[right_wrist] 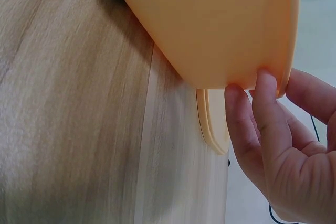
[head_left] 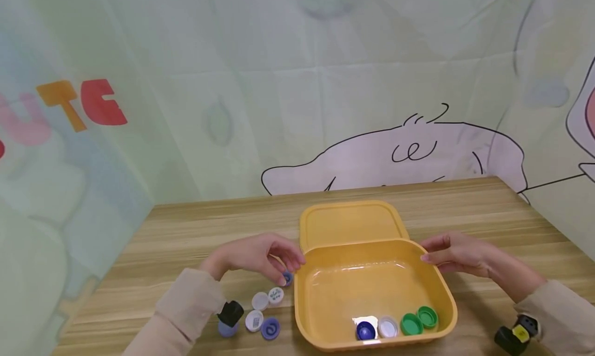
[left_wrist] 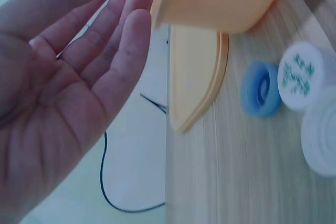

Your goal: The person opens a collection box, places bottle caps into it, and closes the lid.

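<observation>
A yellow plastic box (head_left: pixel 372 289) stands tilted toward me, its far side raised off the table. Inside, along the near wall, lie a dark blue bottle cap (head_left: pixel 365 330), a white cap (head_left: pixel 388 327) and two green caps (head_left: pixel 411 324). My right hand (head_left: pixel 465 253) pinches the rim at the far right corner, thumb on the rim and fingertips against the outer wall (right_wrist: pixel 252 30). At the far left corner, the fingertips of my left hand (head_left: pixel 260 255) are right at the rim, fingers loosely extended and the thumb away from the box.
The yellow lid (head_left: pixel 353 224) lies flat on the wooden table (head_left: pixel 209 221) behind the box. Left of the box are several loose caps, among them a white cap with green print (left_wrist: pixel 299 76), a blue cap (left_wrist: pixel 261 88) and a purple-blue cap (head_left: pixel 270 328). A printed cloth (head_left: pixel 232 87) hangs behind.
</observation>
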Demonstrator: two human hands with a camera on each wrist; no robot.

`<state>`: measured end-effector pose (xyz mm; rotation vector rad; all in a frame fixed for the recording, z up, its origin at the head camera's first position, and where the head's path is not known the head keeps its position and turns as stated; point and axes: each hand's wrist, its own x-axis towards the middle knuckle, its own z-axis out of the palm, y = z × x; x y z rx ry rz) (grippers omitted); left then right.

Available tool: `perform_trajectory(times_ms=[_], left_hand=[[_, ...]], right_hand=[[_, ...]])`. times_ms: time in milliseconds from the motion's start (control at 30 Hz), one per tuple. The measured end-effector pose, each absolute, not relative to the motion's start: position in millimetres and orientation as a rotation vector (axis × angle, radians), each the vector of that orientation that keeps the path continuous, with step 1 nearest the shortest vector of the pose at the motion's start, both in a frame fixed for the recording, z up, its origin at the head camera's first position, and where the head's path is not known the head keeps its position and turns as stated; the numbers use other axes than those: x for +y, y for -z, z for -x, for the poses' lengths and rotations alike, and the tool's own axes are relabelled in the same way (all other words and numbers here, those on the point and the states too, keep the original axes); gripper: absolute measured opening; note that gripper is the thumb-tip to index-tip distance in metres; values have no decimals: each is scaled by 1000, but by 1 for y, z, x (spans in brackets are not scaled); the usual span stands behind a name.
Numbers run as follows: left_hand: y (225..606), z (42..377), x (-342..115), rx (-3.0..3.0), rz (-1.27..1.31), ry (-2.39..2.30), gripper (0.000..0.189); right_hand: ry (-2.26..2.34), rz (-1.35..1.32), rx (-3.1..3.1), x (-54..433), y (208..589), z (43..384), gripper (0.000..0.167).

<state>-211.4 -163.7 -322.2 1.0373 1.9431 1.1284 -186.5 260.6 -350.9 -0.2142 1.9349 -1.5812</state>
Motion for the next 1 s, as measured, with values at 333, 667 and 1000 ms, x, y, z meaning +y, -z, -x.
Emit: perform_trajectory(times_ms=[333, 667, 1000], left_hand=[[336, 218, -185, 2012, -915, -1187, 46], [351, 222, -192, 2050, -875, -1202, 48], [362, 225, -193, 2084, -756, -1196, 47]], right_hand=[[1588, 219, 1930, 261, 351, 186, 48], [1592, 221, 1924, 261, 351, 186, 49], [1595, 218, 1918, 261, 351, 187, 47]])
